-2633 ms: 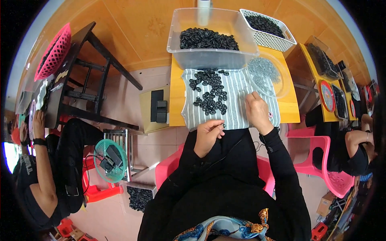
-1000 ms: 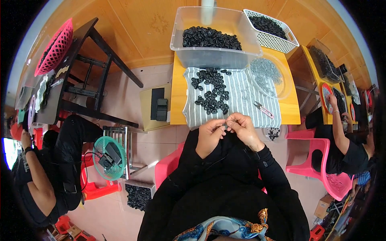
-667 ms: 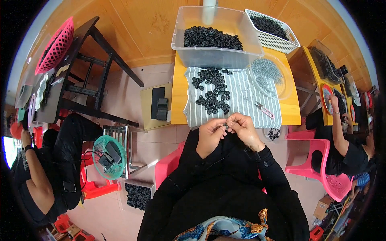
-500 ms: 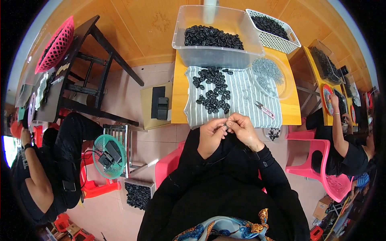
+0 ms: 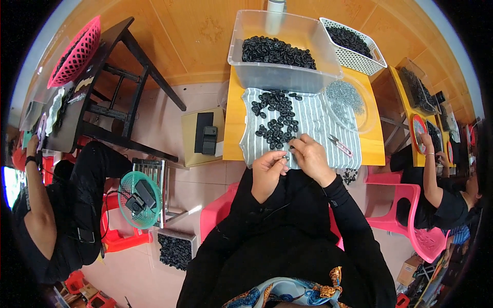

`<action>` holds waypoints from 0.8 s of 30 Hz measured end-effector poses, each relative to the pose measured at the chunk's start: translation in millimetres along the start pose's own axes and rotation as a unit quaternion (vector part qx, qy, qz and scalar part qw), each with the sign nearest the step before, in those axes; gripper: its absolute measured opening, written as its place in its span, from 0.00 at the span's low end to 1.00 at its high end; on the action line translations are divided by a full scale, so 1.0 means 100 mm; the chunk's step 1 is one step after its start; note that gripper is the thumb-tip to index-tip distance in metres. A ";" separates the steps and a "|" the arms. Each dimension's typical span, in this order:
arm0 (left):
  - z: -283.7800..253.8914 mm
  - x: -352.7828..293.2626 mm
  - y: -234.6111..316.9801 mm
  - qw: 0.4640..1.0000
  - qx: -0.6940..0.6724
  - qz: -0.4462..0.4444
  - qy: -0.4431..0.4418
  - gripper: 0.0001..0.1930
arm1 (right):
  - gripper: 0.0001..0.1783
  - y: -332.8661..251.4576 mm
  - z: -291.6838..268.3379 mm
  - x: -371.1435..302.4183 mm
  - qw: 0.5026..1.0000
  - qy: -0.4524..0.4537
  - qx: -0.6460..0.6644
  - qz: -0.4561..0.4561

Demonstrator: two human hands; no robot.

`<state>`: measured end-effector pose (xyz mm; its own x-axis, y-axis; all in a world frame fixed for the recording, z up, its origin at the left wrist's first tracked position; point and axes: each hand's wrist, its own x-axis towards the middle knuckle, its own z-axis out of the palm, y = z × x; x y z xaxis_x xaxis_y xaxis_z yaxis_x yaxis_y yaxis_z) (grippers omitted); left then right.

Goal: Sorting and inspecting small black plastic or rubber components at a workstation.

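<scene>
My left hand is closed in a pinch just off the near edge of the striped cloth. Something tiny sits at its fingertips, too small to name. My right hand reaches over the cloth's near edge, thumb and fingers pinched on a small black oval piece beside the loose pile. That pile of black oval pieces, with holes through them, spreads over the cloth. To the right of my right hand lie small thread snips with a pink handle. Behind them is a clear round tray with many small silvery metal parts.
A clear bin of black pieces stands at the table's back, beside a white perforated basket. A pink chair and a person at work are on the right. Another person sits left, near a green basket and a dark table.
My hands have come apart. The right one has moved forward to the near edge of the black pile, while the left stays low and close to my lap. The view has shifted slightly.
</scene>
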<state>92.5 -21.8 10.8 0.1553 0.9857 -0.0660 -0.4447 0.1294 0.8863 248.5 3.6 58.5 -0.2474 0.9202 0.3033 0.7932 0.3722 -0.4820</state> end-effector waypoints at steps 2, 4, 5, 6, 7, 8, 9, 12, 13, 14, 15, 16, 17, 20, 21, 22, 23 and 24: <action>-0.01 0.02 0.00 1.000 -0.005 -0.002 0.001 0.11 | 0.08 -0.01 0.04 0.01 1.000 -0.024 -0.007 0.005; 0.00 0.01 0.01 1.000 -0.011 -0.006 0.003 0.10 | 0.07 -0.01 0.02 -0.02 1.000 -0.019 -0.005 -0.012; 0.01 0.02 0.02 1.000 -0.019 -0.004 0.006 0.10 | 0.07 0.00 0.02 -0.03 1.000 -0.019 0.001 -0.014; 0.01 0.02 0.03 1.000 -0.028 -0.001 0.008 0.10 | 0.07 0.01 0.02 -0.04 1.000 -0.019 0.007 -0.016; 0.01 0.01 0.03 1.000 -0.028 -0.002 0.007 0.10 | 0.07 0.04 0.02 -0.06 1.000 -0.019 0.007 -0.015; 0.01 0.00 0.03 1.000 -0.021 -0.007 0.010 0.10 | 0.06 0.06 0.03 -0.08 1.000 -0.013 0.009 -0.009; 0.01 0.00 0.03 1.000 -0.014 -0.011 0.012 0.10 | 0.06 0.08 0.02 -0.10 1.000 -0.005 0.011 -0.003; 0.00 0.00 0.00 1.000 0.001 -0.008 -0.001 0.09 | 0.07 0.12 -0.04 -0.12 0.996 0.068 0.050 0.041; 0.01 0.01 -0.01 1.000 0.001 -0.009 -0.003 0.09 | 0.09 0.12 -0.07 -0.11 0.993 0.080 0.052 0.063; 0.01 0.01 -0.01 1.000 -0.005 -0.012 0.000 0.09 | 0.09 0.16 -0.07 -0.11 0.993 0.082 0.051 0.065; 0.01 0.01 -0.01 1.000 -0.011 -0.015 0.003 0.09 | 0.10 0.20 -0.06 -0.11 0.996 0.086 0.022 0.027; 0.01 0.00 -0.02 1.000 -0.010 -0.015 0.001 0.09 | 0.11 0.24 -0.04 -0.12 0.996 0.091 -0.007 -0.010; 0.00 -0.02 -0.04 1.000 -0.011 -0.016 -0.003 0.09 | 0.07 0.26 0.00 -0.14 0.995 0.099 -0.017 -0.005; 0.02 0.00 -0.02 1.000 -0.004 -0.020 -0.014 0.08 | 0.05 0.24 -0.01 -0.20 0.991 0.131 -0.021 0.012; 0.03 -0.01 -0.01 0.999 0.003 -0.027 -0.019 0.08 | 0.05 0.22 -0.03 -0.22 0.991 0.131 -0.021 0.013; 0.02 -0.01 -0.02 0.999 0.003 -0.028 -0.019 0.08 | 0.05 0.19 -0.06 -0.25 0.991 0.126 -0.031 0.018; 0.01 -0.01 -0.03 0.999 0.000 -0.033 -0.025 0.08 | 0.06 0.18 -0.07 -0.27 0.992 0.121 -0.041 0.023; 0.01 -0.02 -0.03 0.999 -0.003 -0.039 -0.031 0.08 | 0.06 0.19 -0.09 -0.29 0.992 0.119 -0.041 0.025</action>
<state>94.2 -23.9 8.4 0.2438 0.9639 -0.1069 -0.4337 0.2070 0.8770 275.5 -16.6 47.8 -0.0755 0.8788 0.4712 0.8461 0.3065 -0.4361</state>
